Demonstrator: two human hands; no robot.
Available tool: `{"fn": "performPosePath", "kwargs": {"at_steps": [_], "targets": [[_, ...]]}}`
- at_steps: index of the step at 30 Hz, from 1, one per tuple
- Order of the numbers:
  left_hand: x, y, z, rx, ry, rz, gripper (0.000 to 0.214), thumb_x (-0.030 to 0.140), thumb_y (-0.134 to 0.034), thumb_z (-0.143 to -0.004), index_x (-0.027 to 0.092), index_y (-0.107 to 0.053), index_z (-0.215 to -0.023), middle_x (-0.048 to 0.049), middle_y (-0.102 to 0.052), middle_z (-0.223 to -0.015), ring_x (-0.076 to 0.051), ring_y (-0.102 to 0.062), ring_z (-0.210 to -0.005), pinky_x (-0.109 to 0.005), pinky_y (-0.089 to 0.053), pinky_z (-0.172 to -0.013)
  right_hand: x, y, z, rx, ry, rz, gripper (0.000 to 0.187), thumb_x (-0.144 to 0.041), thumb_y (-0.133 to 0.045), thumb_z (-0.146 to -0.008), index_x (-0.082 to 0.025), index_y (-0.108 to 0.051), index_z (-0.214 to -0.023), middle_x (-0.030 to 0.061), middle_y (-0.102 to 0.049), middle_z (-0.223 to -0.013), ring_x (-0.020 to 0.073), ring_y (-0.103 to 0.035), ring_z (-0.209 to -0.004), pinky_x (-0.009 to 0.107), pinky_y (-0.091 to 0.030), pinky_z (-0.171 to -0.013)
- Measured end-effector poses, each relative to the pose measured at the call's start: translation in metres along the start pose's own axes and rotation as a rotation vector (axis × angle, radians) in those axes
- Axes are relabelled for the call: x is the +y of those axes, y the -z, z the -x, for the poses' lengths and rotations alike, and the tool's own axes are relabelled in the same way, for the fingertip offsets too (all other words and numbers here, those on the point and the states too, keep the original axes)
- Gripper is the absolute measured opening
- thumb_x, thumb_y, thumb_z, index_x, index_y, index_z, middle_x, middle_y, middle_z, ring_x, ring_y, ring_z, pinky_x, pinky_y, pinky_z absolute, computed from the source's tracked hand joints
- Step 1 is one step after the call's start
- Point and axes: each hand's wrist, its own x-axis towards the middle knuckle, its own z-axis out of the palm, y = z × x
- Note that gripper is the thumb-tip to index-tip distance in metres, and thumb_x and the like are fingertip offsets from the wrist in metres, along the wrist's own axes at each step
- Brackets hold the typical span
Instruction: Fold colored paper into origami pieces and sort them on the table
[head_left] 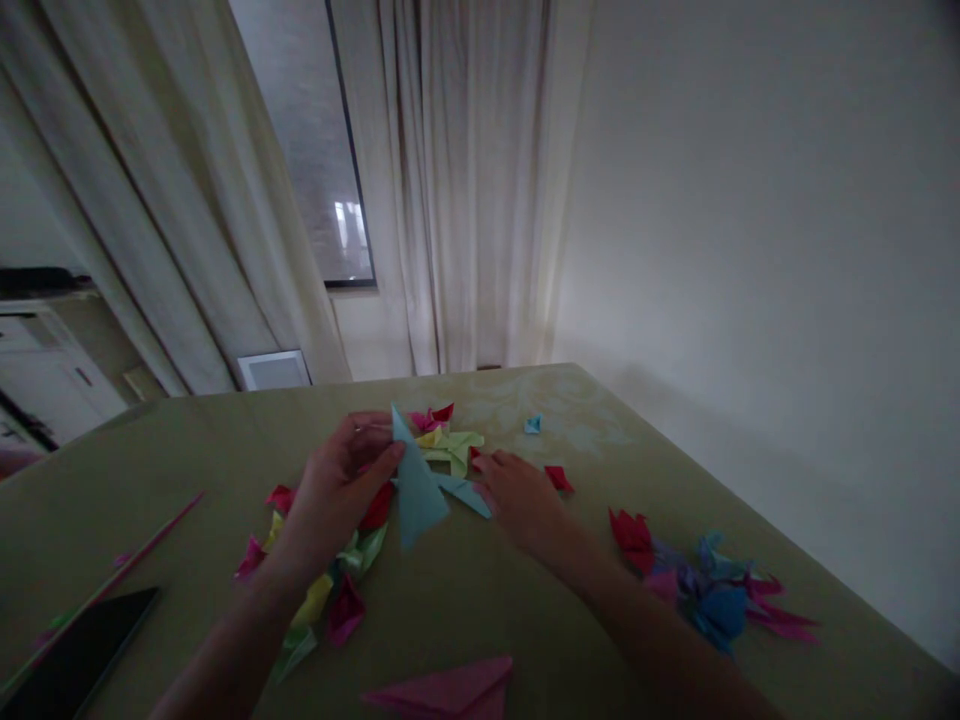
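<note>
A light blue folded paper triangle stands upright, pinched at its upper left edge between the thumb and fingers of my left hand. Just to the right, a second light blue folded paper lies partly behind the triangle. My right hand rests low over the table, fingers loosely bent and slightly apart, fingertips against the end of that second piece. Close behind the hands are a pale green folded paper and a pink and red one. Beneath my left hand, several colourful folded papers are partly hidden.
A pink folded paper lies at the table's near edge. Several folded papers are heaped at the right. Small red and blue pieces sit farther back. A dark flat device and a thin pink stick lie at the left.
</note>
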Motion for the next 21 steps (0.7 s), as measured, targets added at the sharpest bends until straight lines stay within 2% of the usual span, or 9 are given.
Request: {"fn": "performPosePath", "kwargs": {"at_steps": [2,3,5,7,9,11,14,17,21], "targets": [[0.005,0.009,-0.001,0.03,-0.025,0.007,0.063,0.048,-0.085,-0.083,0.025,-0.056,-0.133,0.0027,-0.073,-0.092,-0.018,-0.076,-0.079,-0.032,-0.066,-0.074,0.001,-0.023,0.002,-0.153,0.074,0.116,0.052,-0.025,-0.067,-0.101,-0.018,-0.057,-0.151,0.0205,-0.062,-0.152,0.0338,-0.067,-0.129,0.044,-0.054,-0.101],[0.008,0.013,-0.001,0.039,-0.038,-0.002,0.067,0.046,-0.084,-0.084,0.026,-0.052,-0.139,0.0035,-0.071,-0.093,-0.018,-0.077,-0.081,-0.031,-0.066,-0.074,0.001,-0.033,0.003,-0.212,0.107,0.148,0.056,-0.028,-0.069,-0.099,-0.019,-0.055,-0.153,0.0212,-0.059,-0.154,0.0354,-0.066,-0.13,0.046,-0.055,-0.101],[0.014,0.02,0.0,0.038,-0.059,-0.036,0.063,0.044,-0.083,-0.085,0.027,-0.054,-0.138,0.0034,-0.07,-0.096,-0.018,-0.078,-0.084,-0.03,-0.067,-0.076,-0.001,-0.045,0.005,-0.28,0.126,0.178,0.048,-0.033,-0.071,-0.098,-0.017,-0.064,-0.143,0.0208,-0.066,-0.146,0.0361,-0.069,-0.124,0.047,-0.058,-0.098],[0.017,0.027,0.0,0.029,-0.07,-0.066,0.05,0.044,-0.084,-0.085,0.025,-0.06,-0.124,0.002,-0.073,-0.097,-0.018,-0.078,-0.084,-0.03,-0.067,-0.076,-0.001,-0.047,0.006,-0.292,0.1,0.188,0.029,-0.033,-0.07,-0.098,-0.016,-0.075,-0.122,0.0187,-0.076,-0.125,0.0346,-0.074,-0.115,0.045,-0.059,-0.095],[0.018,0.033,-0.001,0.024,-0.069,-0.095,0.042,0.046,-0.086,-0.083,0.024,-0.063,-0.11,0.0009,-0.077,-0.091,-0.018,-0.078,-0.08,-0.028,-0.066,-0.072,-0.001,-0.043,0.005,-0.275,0.062,0.196,0.021,-0.03,-0.068,-0.099,-0.016,-0.077,-0.113,0.0176,-0.079,-0.114,0.0332,-0.075,-0.109,0.044,-0.059,-0.093],[0.019,0.036,-0.002,0.017,-0.062,-0.117,0.04,0.05,-0.088,-0.082,0.023,-0.065,-0.101,0.0,-0.079,-0.084,-0.019,-0.078,-0.075,-0.027,-0.065,-0.068,0.001,-0.04,0.003,-0.241,0.014,0.207,0.025,-0.026,-0.069,-0.098,-0.016,-0.074,-0.121,0.0197,-0.076,-0.122,0.0343,-0.074,-0.114,0.045,-0.058,-0.094],[0.019,0.036,-0.003,-0.02,-0.066,-0.147,0.039,0.054,-0.088,-0.08,0.022,-0.069,-0.091,-0.0012,-0.079,-0.077,-0.018,-0.077,-0.068,-0.025,-0.063,-0.061,0.004,-0.039,0.0,-0.205,-0.057,0.206,0.041,-0.02,-0.072,-0.094,-0.016,-0.065,-0.134,0.0222,-0.069,-0.137,0.0356,-0.07,-0.122,0.043,-0.058,-0.093],[0.018,0.036,-0.003,-0.061,-0.061,-0.188,0.041,0.057,-0.086,-0.081,0.02,-0.07,-0.089,-0.0011,-0.078,-0.072,-0.017,-0.074,-0.06,-0.024,-0.06,-0.055,0.008,-0.042,-0.001,-0.218,-0.071,0.175,0.046,-0.015,-0.072,-0.092,-0.017,-0.062,-0.136,0.0191,-0.072,-0.133,0.0324,-0.072,-0.119,0.038,-0.058,-0.092],[0.016,0.036,-0.002,-0.11,-0.037,-0.192,0.039,0.058,-0.081,-0.086,0.02,-0.07,-0.091,-0.0021,-0.079,-0.074,-0.018,-0.075,-0.062,-0.025,-0.06,-0.056,0.011,-0.04,0.0,-0.235,-0.047,0.14,0.048,-0.006,-0.064,-0.09,-0.015,-0.062,-0.137,0.0184,-0.073,-0.132,0.0305,-0.073,-0.119,0.034,-0.055,-0.092]]}}
